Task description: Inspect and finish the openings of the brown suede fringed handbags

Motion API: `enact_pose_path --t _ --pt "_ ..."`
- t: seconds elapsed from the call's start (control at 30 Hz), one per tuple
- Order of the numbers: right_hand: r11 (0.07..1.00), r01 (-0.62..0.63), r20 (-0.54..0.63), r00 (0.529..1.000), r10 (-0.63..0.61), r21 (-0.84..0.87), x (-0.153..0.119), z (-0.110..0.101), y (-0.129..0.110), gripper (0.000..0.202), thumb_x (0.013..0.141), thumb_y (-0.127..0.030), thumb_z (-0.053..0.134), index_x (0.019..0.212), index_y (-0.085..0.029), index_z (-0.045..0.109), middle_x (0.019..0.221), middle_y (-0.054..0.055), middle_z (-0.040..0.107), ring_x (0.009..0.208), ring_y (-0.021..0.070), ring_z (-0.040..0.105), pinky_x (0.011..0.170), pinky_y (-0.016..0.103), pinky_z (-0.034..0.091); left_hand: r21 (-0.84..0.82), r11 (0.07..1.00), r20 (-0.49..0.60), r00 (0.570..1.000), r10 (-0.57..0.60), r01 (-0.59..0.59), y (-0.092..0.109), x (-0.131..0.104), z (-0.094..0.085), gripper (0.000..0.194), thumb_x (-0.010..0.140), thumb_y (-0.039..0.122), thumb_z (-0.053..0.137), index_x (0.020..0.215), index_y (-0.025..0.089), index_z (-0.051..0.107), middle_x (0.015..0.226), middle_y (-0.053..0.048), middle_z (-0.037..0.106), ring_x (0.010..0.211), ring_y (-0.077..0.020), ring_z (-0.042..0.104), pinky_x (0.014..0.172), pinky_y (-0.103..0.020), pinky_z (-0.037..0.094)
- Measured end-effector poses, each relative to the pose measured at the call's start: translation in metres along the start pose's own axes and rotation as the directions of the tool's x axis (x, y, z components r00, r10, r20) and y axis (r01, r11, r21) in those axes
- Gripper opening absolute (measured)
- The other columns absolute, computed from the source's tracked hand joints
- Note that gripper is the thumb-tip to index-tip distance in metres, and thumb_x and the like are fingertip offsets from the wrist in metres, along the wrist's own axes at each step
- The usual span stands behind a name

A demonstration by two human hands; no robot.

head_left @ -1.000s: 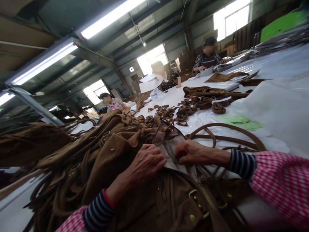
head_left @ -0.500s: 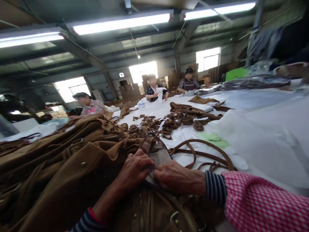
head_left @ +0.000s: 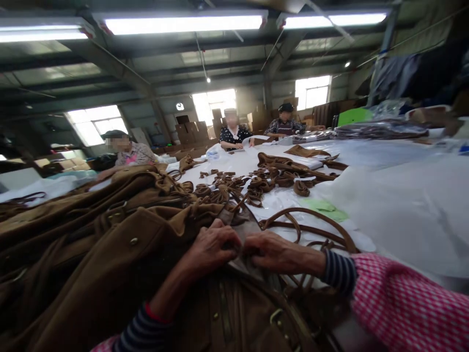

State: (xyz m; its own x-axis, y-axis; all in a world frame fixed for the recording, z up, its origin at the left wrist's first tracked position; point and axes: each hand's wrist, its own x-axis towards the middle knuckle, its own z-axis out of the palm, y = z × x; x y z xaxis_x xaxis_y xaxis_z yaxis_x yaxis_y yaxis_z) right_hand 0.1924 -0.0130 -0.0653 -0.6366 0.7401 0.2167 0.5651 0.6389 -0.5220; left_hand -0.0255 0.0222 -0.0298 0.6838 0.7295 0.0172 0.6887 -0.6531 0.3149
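Observation:
A brown bag (head_left: 245, 313) with straps and brass-coloured buckles lies in front of me, its mouth opened toward me. Grey lining (head_left: 244, 225) shows in the opening. My left hand (head_left: 214, 244) is closed at the left side of the lining, thumb and fingers curled together. Facing it across a small gap, my right hand (head_left: 276, 252) is closed too, its fingers bent in on the lining. The fingertips of both are partly hidden. Brown strap handles (head_left: 315, 215) curve over the table just beyond my right hand.
Brown bags (head_left: 95, 234) are heaped on the left. Rolled brown straps (head_left: 234, 186) lie mid-table, near a green sheet (head_left: 326, 209). Clear plastic (head_left: 399, 210) spreads at right. Three people sit across: one person (head_left: 135, 154) left, another (head_left: 234, 132) centre, another (head_left: 286, 124) right.
Both my hands have shifted slightly up and right, and the gap between them has widened a little. The person at the centre has lowered the white material to the table.

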Motion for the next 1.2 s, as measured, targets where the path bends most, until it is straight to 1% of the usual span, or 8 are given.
enact_pose_path --t 0.13,0.3,0.5,0.67,0.93,1.07,1.13,1.2 --pt "0.996 -0.079 0.026 0.997 0.078 0.048 -0.013 0.003 0.002 0.017 0.085 -0.018 0.063 0.102 -0.017 0.064 0.093 0.003 0.063 0.087 0.0191 0.058 0.079 0.03 0.041 0.081 0.997 0.04 0.999 0.007 -0.011 0.008 -0.008 -0.005 0.014 0.086 0.018 0.066 0.087 0.028 0.076 0.096 0.001 0.068 0.11 -0.0249 0.051 0.092 -0.041 0.036" --pt "1.0 0.015 0.083 0.996 -0.015 -0.004 0.0 0.0 -0.004 0.016 0.082 -0.011 0.06 0.097 -0.015 0.062 0.095 0.004 0.06 0.085 0.0174 0.056 0.079 0.029 0.042 0.083 0.996 0.016 1.0 0.017 -0.018 0.009 -0.009 0.0 0.015 0.087 0.018 0.063 0.086 0.027 0.074 0.099 0.0 0.066 0.111 -0.0253 0.05 0.092 -0.042 0.037" --pt "0.98 -0.014 0.131 0.991 0.041 -0.198 0.01 -0.001 -0.012 0.006 0.08 -0.02 0.063 0.082 -0.015 0.062 0.078 0.002 0.059 0.065 0.0138 0.047 0.059 0.027 0.033 -0.007 1.0 -0.027 0.999 0.027 -0.027 -0.002 0.0 0.006 0.013 0.086 0.02 0.063 0.079 0.025 0.073 0.104 0.0 0.068 0.109 -0.0235 0.049 0.09 -0.036 0.039" --pt "0.92 0.04 0.097 0.995 -0.003 -0.389 0.01 0.008 -0.016 0.019 0.083 -0.016 0.056 0.1 -0.012 0.063 0.083 0.006 0.068 0.06 0.0153 0.05 0.051 0.029 0.028 -0.007 1.0 0.005 1.0 0.014 -0.014 -0.012 0.01 0.01 0.013 0.088 0.031 0.063 0.081 0.027 0.073 0.094 0.0 0.068 0.104 -0.0248 0.049 0.086 -0.035 0.038" --pt "0.844 0.089 -0.035 0.991 -0.126 -0.528 0.015 0.014 -0.01 0.013 0.095 -0.016 0.052 0.1 -0.014 0.063 0.092 0.008 0.068 0.064 0.015 0.055 0.049 0.026 0.027 -0.047 0.999 0.021 1.0 0.006 -0.005 -0.028 0.015 0.013 0.019 0.088 0.04 0.061 0.084 0.026 0.074 0.092 -0.001 0.067 0.1 -0.0246 0.05 0.086 -0.033 0.04" --pt "0.958 0.013 -0.045 0.999 -0.027 -0.286 0.018 0.008 -0.003 0.01 0.081 -0.011 0.063 0.089 -0.015 0.067 0.088 0.004 0.067 0.068 0.0138 0.056 0.052 0.024 0.03 -0.084 0.996 0.018 1.0 0.017 -0.015 -0.031 0.017 0.013 0.023 0.086 0.047 0.064 0.082 0.026 0.075 0.088 -0.002 0.066 0.097 -0.0244 0.05 0.085 -0.032 0.041" --pt "0.997 -0.058 -0.051 0.997 0.06 0.052 0.02 0.007 0.005 0.01 0.073 -0.008 0.067 0.08 -0.015 0.068 0.077 -0.002 0.063 0.069 0.0127 0.056 0.056 0.022 0.036 -0.092 0.995 0.026 0.999 0.036 -0.033 -0.027 0.016 0.009 0.022 0.086 0.046 0.063 0.083 0.028 0.076 0.088 -0.002 0.067 0.097 -0.0247 0.05 0.085 -0.032 0.041" --pt "0.898 -0.139 -0.022 0.986 0.163 0.418 0.023 0.009 0.014 0.009 0.07 -0.008 0.072 0.075 -0.014 0.067 0.068 -0.005 0.06 0.064 0.0108 0.054 0.057 0.02 0.04 -0.1 0.995 0.068 0.997 0.031 -0.024 -0.021 0.016 0.005 0.02 0.085 0.043 0.063 0.084 0.029 0.077 0.09 -0.002 0.067 0.098 -0.0253 0.05 0.085 -0.032 0.041"
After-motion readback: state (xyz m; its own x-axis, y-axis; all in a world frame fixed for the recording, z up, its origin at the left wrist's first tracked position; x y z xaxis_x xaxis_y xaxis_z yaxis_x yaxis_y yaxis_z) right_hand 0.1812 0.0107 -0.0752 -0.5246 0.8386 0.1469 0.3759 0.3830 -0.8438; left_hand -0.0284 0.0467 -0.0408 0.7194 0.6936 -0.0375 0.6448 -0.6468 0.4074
